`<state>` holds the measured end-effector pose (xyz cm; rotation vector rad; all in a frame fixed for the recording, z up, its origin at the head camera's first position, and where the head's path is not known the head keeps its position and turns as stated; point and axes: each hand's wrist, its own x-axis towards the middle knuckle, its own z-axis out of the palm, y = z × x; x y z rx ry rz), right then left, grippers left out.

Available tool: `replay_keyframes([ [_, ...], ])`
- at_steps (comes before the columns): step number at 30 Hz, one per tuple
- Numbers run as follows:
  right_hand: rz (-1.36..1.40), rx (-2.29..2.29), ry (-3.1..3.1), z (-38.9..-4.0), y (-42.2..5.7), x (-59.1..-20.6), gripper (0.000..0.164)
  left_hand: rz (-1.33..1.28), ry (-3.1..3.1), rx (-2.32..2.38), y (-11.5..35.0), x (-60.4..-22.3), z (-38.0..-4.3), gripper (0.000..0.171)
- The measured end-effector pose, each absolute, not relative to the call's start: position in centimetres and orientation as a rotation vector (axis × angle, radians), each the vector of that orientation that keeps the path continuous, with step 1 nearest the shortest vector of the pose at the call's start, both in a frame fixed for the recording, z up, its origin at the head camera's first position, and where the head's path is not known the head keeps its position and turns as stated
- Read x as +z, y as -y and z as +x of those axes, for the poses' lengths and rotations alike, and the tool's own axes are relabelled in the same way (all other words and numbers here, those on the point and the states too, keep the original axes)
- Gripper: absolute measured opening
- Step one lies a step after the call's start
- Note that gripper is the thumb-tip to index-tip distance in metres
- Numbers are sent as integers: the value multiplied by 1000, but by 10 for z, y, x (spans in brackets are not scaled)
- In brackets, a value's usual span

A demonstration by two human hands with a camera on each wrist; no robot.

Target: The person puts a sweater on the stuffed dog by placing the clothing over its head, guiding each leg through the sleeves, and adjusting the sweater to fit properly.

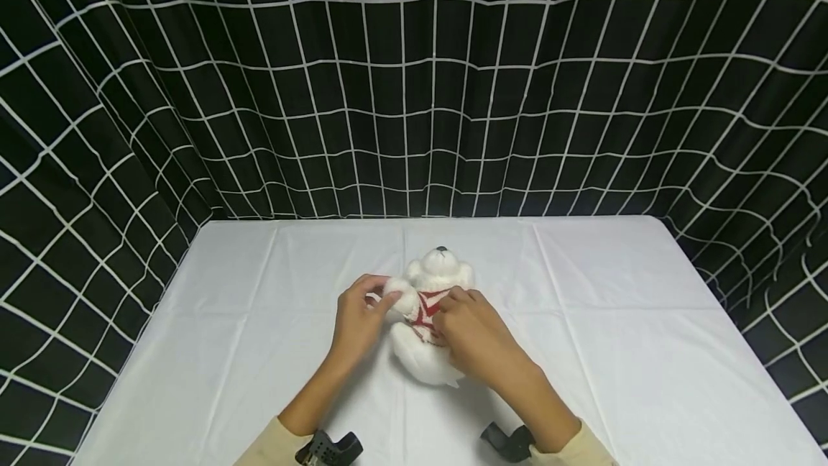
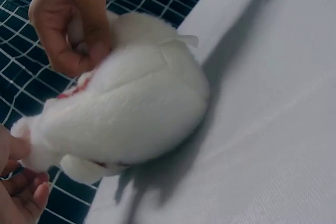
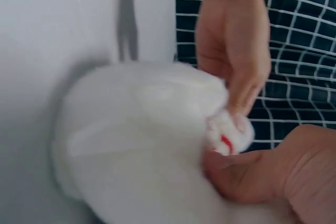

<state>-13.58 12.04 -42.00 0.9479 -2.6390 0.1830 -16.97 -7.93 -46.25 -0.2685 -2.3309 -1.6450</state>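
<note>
A white plush bear point(image 1: 427, 358) in a red-and-white striped top point(image 1: 425, 305) lies on its back on the table, its dark nose pointing to the far side. At the bear's arm on the left side, my left hand point(image 1: 361, 311) pinches the fluffy paw point(image 1: 402, 296) between thumb and fingers. My right hand point(image 1: 475, 333) bends over the bear's chest, fingers curled in at the top and covering its right part. From the left wrist, the right hand point(image 2: 73, 19) shows its fingertips pinched close by the red trim. The right wrist view shows the left hand point(image 3: 233, 45) on the paw.
A white cloth with fold creases covers the table point(image 1: 213, 351). Black curtains point(image 1: 414, 92) with a white grid hang behind it and along both sides. Dark wrist mounts point(image 1: 336, 448) sit at the cuffs of the light sleeves point(image 1: 274, 444).
</note>
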Motion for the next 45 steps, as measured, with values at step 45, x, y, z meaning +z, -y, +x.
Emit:
replay_keyframes([
  [45, 734, 1282, 2626, -125, -153, -405, 22, -731, 2496, -1042, 40, -441, -169, 35],
])
